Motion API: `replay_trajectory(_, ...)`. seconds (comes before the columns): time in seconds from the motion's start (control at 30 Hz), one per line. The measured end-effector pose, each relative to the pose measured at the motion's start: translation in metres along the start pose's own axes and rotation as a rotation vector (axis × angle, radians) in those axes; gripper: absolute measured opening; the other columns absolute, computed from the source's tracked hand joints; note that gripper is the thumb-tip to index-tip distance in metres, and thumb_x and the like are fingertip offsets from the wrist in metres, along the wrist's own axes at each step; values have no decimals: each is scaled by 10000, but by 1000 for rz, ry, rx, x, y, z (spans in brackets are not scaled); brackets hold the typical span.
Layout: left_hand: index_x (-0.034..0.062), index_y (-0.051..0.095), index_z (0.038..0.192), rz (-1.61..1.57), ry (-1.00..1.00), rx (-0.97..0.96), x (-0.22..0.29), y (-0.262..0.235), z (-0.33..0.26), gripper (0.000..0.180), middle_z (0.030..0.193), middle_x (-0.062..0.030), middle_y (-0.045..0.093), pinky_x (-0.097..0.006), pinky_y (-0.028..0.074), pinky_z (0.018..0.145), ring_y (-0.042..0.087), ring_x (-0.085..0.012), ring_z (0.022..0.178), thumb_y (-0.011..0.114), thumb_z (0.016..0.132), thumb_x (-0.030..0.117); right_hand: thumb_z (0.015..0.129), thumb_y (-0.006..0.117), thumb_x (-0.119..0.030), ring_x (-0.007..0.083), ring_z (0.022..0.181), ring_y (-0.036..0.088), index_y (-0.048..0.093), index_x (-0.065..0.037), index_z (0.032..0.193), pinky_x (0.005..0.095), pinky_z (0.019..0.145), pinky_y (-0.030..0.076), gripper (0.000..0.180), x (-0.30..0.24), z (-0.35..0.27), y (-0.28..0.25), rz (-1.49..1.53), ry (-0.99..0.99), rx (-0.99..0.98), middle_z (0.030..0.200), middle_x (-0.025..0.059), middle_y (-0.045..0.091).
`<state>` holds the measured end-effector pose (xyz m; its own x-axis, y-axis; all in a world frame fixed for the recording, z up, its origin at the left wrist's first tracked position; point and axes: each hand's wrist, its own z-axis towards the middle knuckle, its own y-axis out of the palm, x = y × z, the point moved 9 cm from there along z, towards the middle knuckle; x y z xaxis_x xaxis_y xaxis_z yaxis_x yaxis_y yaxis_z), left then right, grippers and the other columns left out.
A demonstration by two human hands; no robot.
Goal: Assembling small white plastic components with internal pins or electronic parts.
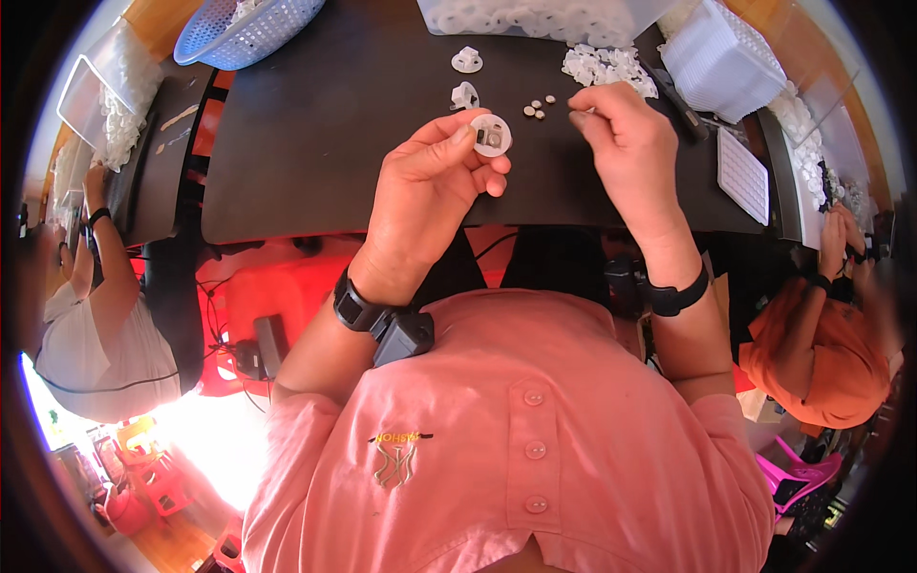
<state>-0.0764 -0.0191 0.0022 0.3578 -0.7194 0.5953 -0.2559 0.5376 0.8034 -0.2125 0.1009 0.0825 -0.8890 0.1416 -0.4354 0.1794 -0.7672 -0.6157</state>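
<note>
My left hand (432, 181) holds a round white plastic part (492, 135) between thumb and fingertips, above the black table (315, 143). A little to its right, my right hand (626, 143) has its fingers pinched together near a few small round tan discs (538, 106) lying on the table; whether it holds one is too small to tell. Two more white plastic parts (466, 78) lie just beyond my left hand.
A heap of white parts (607, 67) and a clear bag of them (535, 17) lie at the far edge. A blue basket (244, 29) stands far left, white trays (721, 57) far right. Other people sit on both sides.
</note>
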Motion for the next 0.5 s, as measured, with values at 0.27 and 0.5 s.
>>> replay_trajectory(0.27,-71,598,1231,-34,-17,-30,-2,-2,-2,286,1070,-166,659,-369,521,719,655,-269,876,596,1012,114,813,733,-111,229,693,675,663,-144,826,363,548,498,79,-16,5,38,-380,-156,-141,765,19,606)
replay_trajectory(0.5,-70,605,1224,-37,-15,-53,-2,-2,-2,282,1075,-168,663,-370,522,721,659,-269,879,597,1013,118,792,747,-124,230,698,643,654,-139,798,370,570,497,95,-17,-7,30,-393,-203,-138,756,17,583)
